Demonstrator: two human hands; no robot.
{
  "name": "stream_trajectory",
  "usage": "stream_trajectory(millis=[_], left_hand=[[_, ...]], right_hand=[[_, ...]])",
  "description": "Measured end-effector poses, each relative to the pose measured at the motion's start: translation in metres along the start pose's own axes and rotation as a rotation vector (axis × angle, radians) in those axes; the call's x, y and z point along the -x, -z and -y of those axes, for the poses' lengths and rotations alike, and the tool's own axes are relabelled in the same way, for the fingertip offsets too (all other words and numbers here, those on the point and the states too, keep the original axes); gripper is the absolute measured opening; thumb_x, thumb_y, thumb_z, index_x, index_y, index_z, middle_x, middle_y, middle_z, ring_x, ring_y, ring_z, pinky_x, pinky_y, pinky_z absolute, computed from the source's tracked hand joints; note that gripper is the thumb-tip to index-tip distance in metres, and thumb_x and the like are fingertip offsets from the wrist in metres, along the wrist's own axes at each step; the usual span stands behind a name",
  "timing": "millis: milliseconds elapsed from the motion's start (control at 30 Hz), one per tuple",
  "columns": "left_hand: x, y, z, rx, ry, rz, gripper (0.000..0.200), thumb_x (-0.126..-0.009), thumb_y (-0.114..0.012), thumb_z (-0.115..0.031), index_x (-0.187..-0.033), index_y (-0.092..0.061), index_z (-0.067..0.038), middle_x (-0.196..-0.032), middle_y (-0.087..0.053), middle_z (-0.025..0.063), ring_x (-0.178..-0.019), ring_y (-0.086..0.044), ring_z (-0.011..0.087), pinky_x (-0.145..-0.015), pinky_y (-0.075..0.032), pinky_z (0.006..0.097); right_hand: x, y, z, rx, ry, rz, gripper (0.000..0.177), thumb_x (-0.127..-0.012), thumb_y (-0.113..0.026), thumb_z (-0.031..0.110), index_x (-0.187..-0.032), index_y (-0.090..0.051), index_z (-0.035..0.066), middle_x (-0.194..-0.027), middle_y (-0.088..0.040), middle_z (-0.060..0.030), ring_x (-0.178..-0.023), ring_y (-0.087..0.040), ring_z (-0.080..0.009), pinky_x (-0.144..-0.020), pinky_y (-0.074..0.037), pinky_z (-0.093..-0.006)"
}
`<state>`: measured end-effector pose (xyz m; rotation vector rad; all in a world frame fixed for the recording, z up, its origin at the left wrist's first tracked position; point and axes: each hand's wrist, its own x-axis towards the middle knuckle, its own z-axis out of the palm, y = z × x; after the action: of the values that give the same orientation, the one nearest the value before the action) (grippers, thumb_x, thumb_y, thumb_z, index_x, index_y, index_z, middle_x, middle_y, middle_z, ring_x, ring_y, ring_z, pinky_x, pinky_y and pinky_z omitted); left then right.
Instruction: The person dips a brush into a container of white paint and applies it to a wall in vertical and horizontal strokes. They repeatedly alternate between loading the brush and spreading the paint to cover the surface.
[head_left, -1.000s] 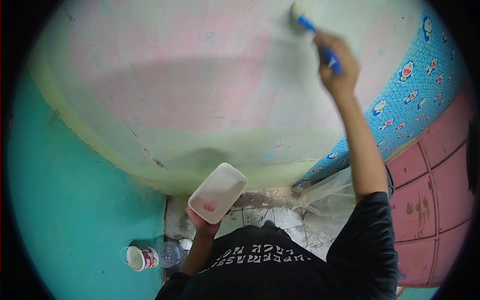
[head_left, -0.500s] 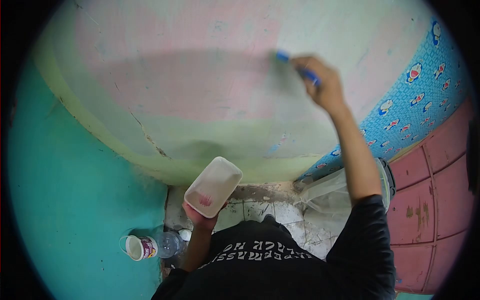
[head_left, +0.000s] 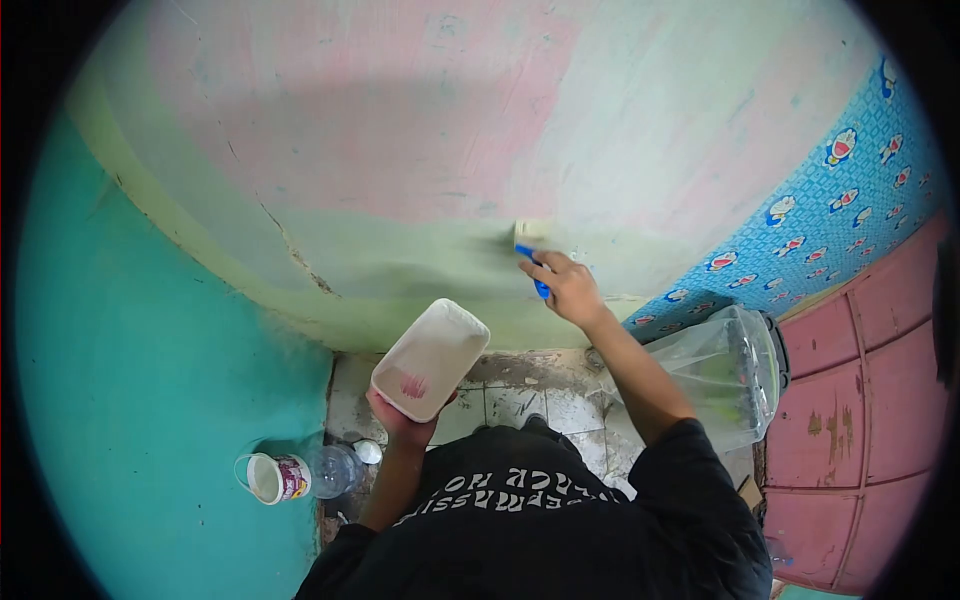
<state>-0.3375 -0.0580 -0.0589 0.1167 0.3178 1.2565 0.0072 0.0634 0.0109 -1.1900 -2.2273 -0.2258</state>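
My right hand grips a paintbrush by its blue handle, its pale bristles against the wall. The wall shows patchy pink, whitish and pale green paint, with a long crack at its left. In my left hand is a white rectangular plastic tray, held from underneath and tilted. Inside the tray, a reddish-pink streaked patch shows near the lower end. Most of my left fingers are hidden beneath it.
At lower left are a small white bucket and a clear plastic bottle. A plastic-covered container stands at right, below blue cartoon wallpaper. A pink panelled surface is farther right, a teal wall at left.
My right hand has moved down and left with the paintbrush, from higher on the wall to the pale green band. The tray has shifted only slightly in view.
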Motion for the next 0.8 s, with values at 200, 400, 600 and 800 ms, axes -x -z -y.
stream_trajectory(millis=[200, 400, 600, 800], left_hand=[[-0.007, -0.012, 0.000, 0.029, 0.024, 0.000, 0.073, -0.097, -0.039, -0.061, -0.150, -0.047, -0.012, -0.146, -0.054, 0.0190, -0.127, -0.058, 0.0507, -0.086, -0.059, 0.0721], [-0.016, -0.008, 0.000, 0.001, 0.045, 0.026, 0.075, -0.097, -0.039, -0.063, -0.152, -0.046, -0.012, -0.147, -0.053, 0.0187, -0.129, -0.057, 0.0502, -0.089, -0.058, 0.0720], [-0.014, -0.003, -0.003, -0.127, -0.057, 0.026, 0.079, -0.097, -0.040, -0.066, -0.155, -0.042, -0.012, -0.152, -0.048, 0.0198, -0.133, -0.053, 0.0527, -0.091, -0.056, 0.0741], [-0.019, 0.000, -0.008, 0.042, 0.008, 0.076, 0.079, -0.098, -0.041, -0.065, -0.155, -0.041, -0.012, -0.153, -0.046, 0.0211, -0.134, -0.050, 0.0562, -0.091, -0.054, 0.0769]], right_hand=[[-0.041, 0.057, -0.006, -0.041, -0.026, -0.179, 0.045, -0.077, -0.070, -0.007, -0.117, -0.073, 0.013, -0.119, -0.071, -0.0173, -0.107, -0.072, -0.0368, -0.087, -0.061, -0.0430], [-0.116, 0.145, 0.012, -0.005, 0.007, -0.650, 0.043, -0.080, -0.071, -0.008, -0.115, -0.077, 0.015, -0.124, -0.071, -0.0157, -0.109, -0.073, -0.0328, -0.080, -0.062, -0.0391], [-0.026, 0.018, -0.018, 0.077, 0.034, -0.258, 0.049, -0.075, -0.071, -0.007, -0.119, -0.073, 0.013, -0.141, -0.063, -0.0204, -0.131, -0.062, -0.0381, -0.102, -0.058, -0.0435], [-0.008, 0.011, -0.014, -0.031, 0.007, 0.048, 0.048, -0.079, -0.070, -0.004, -0.124, -0.071, 0.013, -0.139, -0.063, -0.0175, -0.126, -0.063, -0.0369, -0.097, -0.059, -0.0427]])
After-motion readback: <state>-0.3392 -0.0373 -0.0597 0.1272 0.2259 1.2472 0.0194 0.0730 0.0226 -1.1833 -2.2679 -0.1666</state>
